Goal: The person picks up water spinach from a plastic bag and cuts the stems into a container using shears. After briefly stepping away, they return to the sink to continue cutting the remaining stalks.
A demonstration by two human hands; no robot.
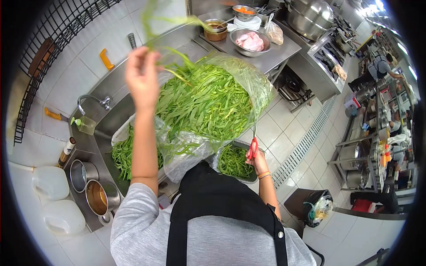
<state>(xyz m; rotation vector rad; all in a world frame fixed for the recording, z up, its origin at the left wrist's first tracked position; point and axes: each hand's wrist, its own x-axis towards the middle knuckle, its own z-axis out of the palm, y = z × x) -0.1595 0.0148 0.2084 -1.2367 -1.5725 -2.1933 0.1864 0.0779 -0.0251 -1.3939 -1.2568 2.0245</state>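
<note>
My left hand point(143, 80) is raised over the sink side, its fingers curled around a leafy green stalk point(179, 55) that is smeared by motion at the top. Below and to the right lies a large heap of leafy greens point(204, 97) in a clear plastic bag point(259, 86). My right hand point(257, 164) grips scissors point(253, 148) by their red handles, blades pointing away from me beside the bag's edge. Near that hand, a metal tray point(253, 179) holds cut green stems point(233, 162). More greens point(124, 153) lie in the sink at left.
The metal sink point(100, 133) has a tap point(104, 103) and a soap bottle point(84, 125). Metal pots point(102, 197) and white jugs point(64, 217) stand at left. A bowl of raw meat point(250, 42) sits on the far counter. A bin point(306, 206) is at right; co-workers point(379, 68) stand beyond.
</note>
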